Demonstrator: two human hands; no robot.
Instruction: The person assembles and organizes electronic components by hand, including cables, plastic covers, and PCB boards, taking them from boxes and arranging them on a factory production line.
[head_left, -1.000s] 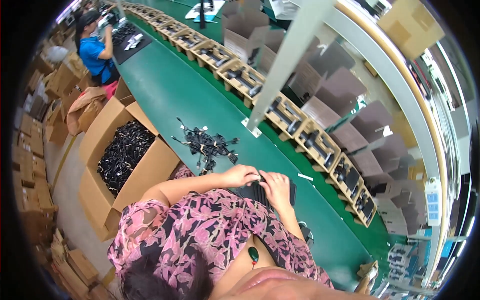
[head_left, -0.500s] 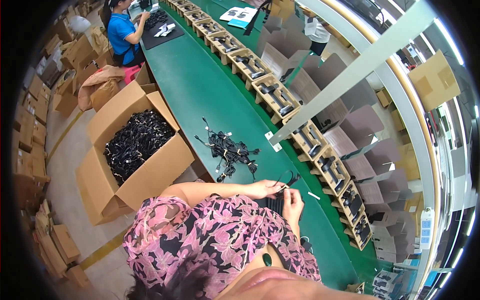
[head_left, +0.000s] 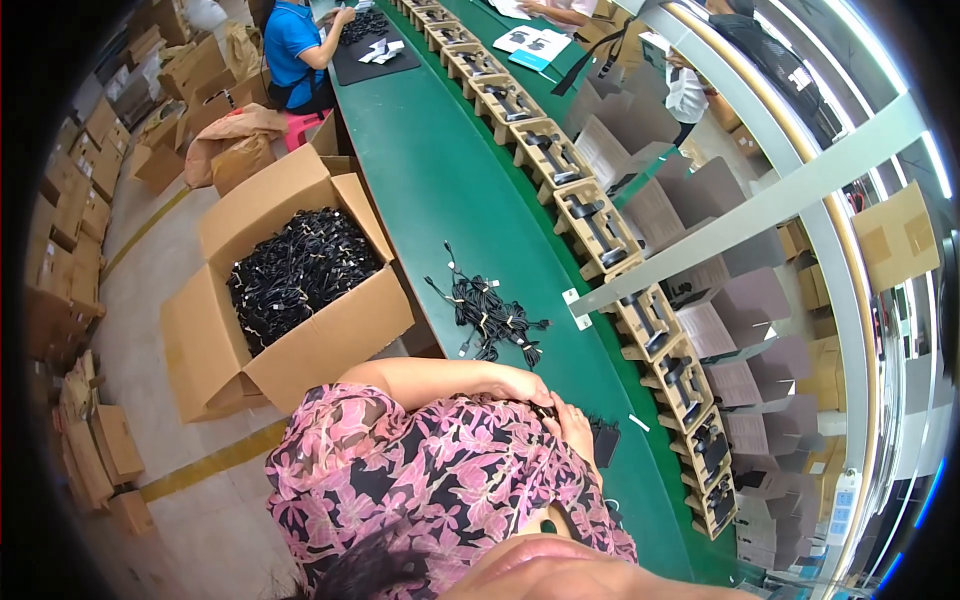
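Observation:
My left hand (head_left: pixel 522 384) and my right hand (head_left: pixel 573 430) meet close to my chest, above the near side of the green table. The fingers of both are closed and pressed together; a bit of something dark shows between them, too hidden to name. Beside my right hand, a flat black piece (head_left: pixel 606 444) with thin dark strands at its top lies on the table. Farther up the table is a loose pile of black cables (head_left: pixel 490 318), tied in bundles with light ties and pale plugs.
An open cardboard box (head_left: pixel 330 335) full of black cables stands left of the green table (head_left: pixel 430 190). Along the right runs a row of brown trays (head_left: pixel 596 226) holding black parts, with grey open boxes (head_left: pixel 735 300) behind. A slanted white post (head_left: pixel 740 215) crosses there. A co-worker (head_left: pixel 292 50) sits at far left.
My hands have drawn in towards my chest and closer together. The looped black cable seen at my fingers before is now out of sight. The whole view has shifted slightly.

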